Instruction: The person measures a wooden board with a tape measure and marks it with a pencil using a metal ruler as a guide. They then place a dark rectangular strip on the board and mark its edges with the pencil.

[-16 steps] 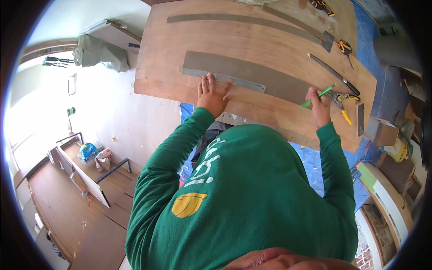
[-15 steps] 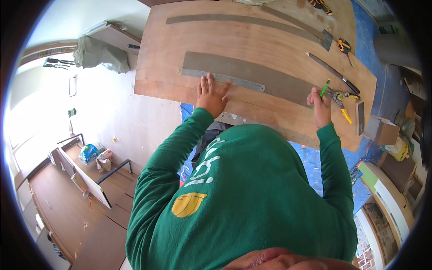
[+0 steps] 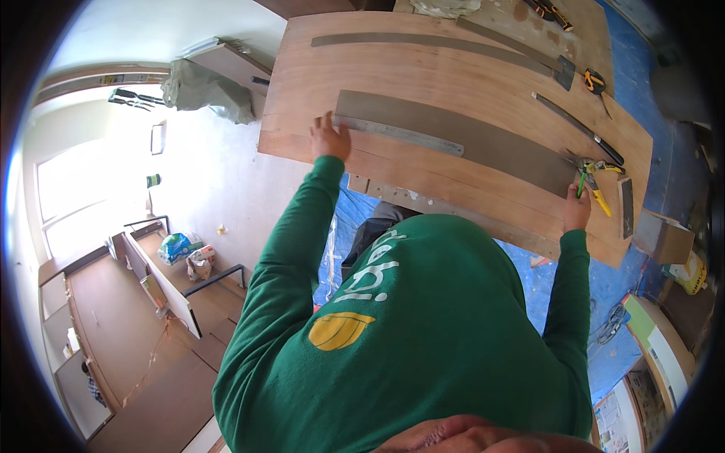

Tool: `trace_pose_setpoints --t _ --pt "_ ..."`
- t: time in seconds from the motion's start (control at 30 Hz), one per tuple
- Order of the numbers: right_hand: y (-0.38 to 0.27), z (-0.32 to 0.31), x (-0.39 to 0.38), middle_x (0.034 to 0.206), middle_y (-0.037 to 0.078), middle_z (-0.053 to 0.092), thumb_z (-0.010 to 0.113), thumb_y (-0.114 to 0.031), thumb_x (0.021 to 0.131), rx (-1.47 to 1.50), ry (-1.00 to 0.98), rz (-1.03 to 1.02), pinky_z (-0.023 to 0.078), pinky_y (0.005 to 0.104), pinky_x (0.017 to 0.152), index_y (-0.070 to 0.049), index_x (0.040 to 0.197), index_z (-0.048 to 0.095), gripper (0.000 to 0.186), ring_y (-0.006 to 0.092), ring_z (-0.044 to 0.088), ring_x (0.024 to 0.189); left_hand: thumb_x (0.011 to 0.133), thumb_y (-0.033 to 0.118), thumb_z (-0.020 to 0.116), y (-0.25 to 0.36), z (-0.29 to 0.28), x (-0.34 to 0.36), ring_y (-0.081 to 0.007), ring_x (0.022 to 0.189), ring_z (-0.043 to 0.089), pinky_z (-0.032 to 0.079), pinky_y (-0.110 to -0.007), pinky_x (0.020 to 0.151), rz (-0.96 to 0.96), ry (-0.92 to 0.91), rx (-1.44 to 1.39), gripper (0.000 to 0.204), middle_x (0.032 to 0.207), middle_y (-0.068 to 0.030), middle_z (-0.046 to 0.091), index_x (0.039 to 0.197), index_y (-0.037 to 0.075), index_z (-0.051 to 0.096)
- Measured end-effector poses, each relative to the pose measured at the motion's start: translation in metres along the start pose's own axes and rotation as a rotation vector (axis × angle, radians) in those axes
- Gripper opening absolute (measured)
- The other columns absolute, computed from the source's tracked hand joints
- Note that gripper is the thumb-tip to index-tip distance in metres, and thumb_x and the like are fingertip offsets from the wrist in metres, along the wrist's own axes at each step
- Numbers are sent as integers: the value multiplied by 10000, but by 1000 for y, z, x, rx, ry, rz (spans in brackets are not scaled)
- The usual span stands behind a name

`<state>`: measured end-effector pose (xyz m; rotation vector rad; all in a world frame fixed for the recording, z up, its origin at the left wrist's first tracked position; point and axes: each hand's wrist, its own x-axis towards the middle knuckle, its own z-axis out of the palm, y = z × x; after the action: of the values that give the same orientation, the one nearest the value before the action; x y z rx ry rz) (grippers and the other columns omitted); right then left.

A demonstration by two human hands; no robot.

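Note:
A long, flat grey-brown strip [image 3: 468, 132] lies across the wooden board [image 3: 423, 177] in front of me. A steel ruler [image 3: 400, 137] rests along the near edge of its left part. Beside the ruler's left end is my left hand [image 3: 330, 140], fingers spread, holding nothing; whether its fingertips touch the ruler or strip I cannot tell. My right hand [image 3: 576, 211] is closed around a slim green pencil [image 3: 581, 183] near the strip's right end. Snips with yellow and black handles [image 3: 598, 189] lie just beyond that hand.
Right of the snips is a narrow block [image 3: 625, 208]. Farther off lie a black-handled bar tool [image 3: 578, 128], a tape measure [image 3: 595, 81] and a thin grey strip [image 3: 430, 45]. Blue sheeting [image 3: 623, 355] covers the floor. A cardboard box [image 3: 664, 240] stands at the right.
My left hand has come off the middle of the ruler to its left end. The right hand has drawn nearer to me, still with the pencil. The whole view has shifted.

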<state>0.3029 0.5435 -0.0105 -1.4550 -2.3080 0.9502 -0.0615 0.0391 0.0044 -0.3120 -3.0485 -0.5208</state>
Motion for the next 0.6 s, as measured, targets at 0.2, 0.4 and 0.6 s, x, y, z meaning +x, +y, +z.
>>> trace_pose_setpoints --t 0.2,0.4,0.6 --pt "3 4 2 868 201 712 623 -294 988 -63 -76 24 513 445 751 -27 970 685 275 384 687 848 916 294 677 -36 7 39 -411 1097 636 509 -487 977 -161 -93 64 253 1160 -182 690 1077 109 738" --pt "-13 11 -2 869 224 712 619 -282 984 -136 -105 -39 519 469 769 -28 995 706 269 402 690 858 933 275 670 -80 5 42 -245 866 684 560 -412 795 -117 -195 -297 215 1012 -124 727 1004 89 751" --pt "7 6 4 951 254 710 598 -241 977 -104 20 -105 530 480 839 1 1086 700 284 422 689 945 969 122 665 -91 -59 -3 -154 1028 616 487 -335 953 -210 -596 -918 123 1223 -63 724 1068 51 679"
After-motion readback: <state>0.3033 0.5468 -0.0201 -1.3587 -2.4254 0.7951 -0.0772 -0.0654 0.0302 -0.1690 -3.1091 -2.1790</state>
